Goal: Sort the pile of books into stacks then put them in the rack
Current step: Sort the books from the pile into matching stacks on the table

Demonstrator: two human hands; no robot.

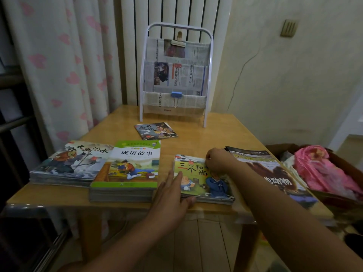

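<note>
left hand (172,193) flat, fingers straight against the cartoon book stack (204,181) edge | right hand (217,160) pinching its top cover's far corner | other stacks alongside on the counter (196,132) | rack (174,75) at the back

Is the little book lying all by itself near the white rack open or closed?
Closed. The small picture book lies flat on the wooden table, its front cover facing up, no inside pages showing.

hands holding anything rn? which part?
Right hand pinches the far right corner of the top book on the yellow-cover stack. Left hand rests flat against that stack's left edge, gripping nothing.
</note>
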